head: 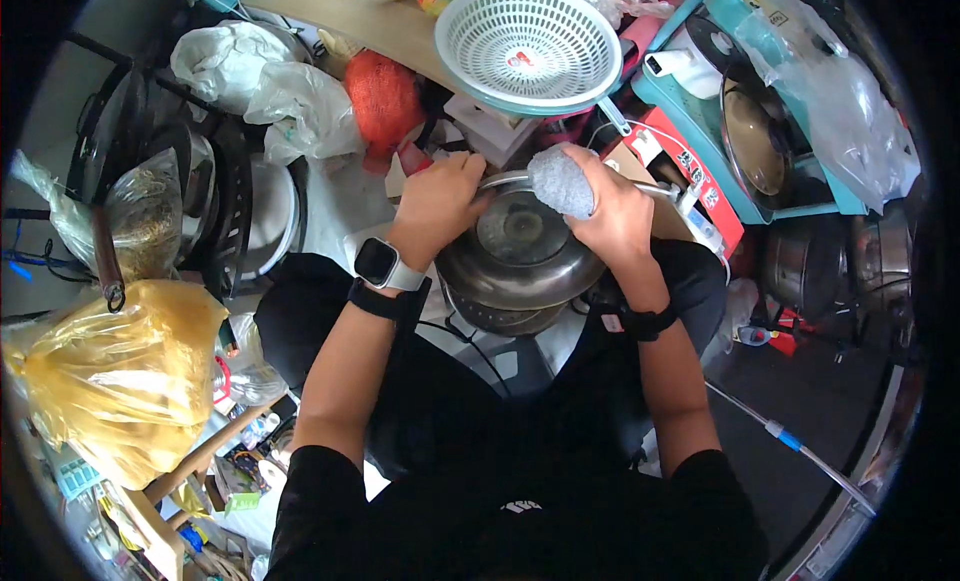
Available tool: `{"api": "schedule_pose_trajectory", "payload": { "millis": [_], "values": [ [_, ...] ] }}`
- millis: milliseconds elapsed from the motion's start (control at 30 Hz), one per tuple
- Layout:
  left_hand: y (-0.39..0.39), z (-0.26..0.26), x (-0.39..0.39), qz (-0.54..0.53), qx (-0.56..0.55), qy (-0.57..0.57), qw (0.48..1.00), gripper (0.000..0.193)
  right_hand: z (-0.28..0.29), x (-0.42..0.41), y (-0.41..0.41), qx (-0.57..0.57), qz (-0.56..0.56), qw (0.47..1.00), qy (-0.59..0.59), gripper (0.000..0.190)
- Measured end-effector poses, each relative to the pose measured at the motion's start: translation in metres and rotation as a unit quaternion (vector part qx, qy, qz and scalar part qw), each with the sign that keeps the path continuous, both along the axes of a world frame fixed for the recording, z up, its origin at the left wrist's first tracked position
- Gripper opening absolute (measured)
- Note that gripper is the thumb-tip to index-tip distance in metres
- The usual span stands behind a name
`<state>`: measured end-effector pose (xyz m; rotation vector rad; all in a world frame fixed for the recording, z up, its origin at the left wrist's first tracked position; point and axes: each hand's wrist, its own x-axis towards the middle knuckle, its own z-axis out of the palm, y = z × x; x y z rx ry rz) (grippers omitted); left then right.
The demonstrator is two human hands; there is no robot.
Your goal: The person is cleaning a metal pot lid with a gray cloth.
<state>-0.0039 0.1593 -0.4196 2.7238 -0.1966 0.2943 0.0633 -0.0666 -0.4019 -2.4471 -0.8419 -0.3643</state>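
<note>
A stainless steel pan or basin (517, 269), seen from its underside or lid side, is tilted between the knees, above a dark perforated metal piece (502, 320). My left hand (442, 202) grips its rim at the upper left; the fingertips are partly hidden. In my right hand (615, 209) is a grey scrubbing pad (561, 182), against the pan's upper right rim. A watch (377, 263) is on the left wrist, and both wrists wear black straps.
A white and teal colander (529, 104) stands beyond the pan on a wooden board (337, 14). At right are a teal rack (750, 198) and a red box (733, 228). A yellow plastic bag (127, 378) and hanging pans (199, 183) occupy the left.
</note>
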Motion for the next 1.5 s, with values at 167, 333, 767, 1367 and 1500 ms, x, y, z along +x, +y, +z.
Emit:
{"api": "schedule_pose_trajectory", "payload": {
  "millis": [167,333,767,1367,1500],
  "values": [
    [0.001,-0.001,-0.004,-0.044,0.06,0.019,0.997,0.02,-0.005,-0.003,-0.001,0.043,0.026,0.998,0.022,0.067],
    [-0.004,-0.009,-0.015,-0.09,0.066,-0.039,0.993,0.017,-0.005,-0.005,-0.003,0.076,0.056,0.995,0.034,0.069],
    [-0.017,-0.007,-0.025,-0.128,0.113,-0.023,0.985,0.016,-0.014,-0.016,0.013,0.06,0.188,0.971,-0.134,0.066],
    [0.03,0.002,-0.041,0.015,0.073,-0.073,0.995,0.014,-0.048,0.023,-0.021,0.111,-0.024,0.974,0.194,0.047],
    [0.027,0.004,-0.049,0.04,0.037,-0.095,0.994,0.017,-0.067,0.024,-0.018,0.256,-0.005,0.926,0.279,0.048]
  ]
}}
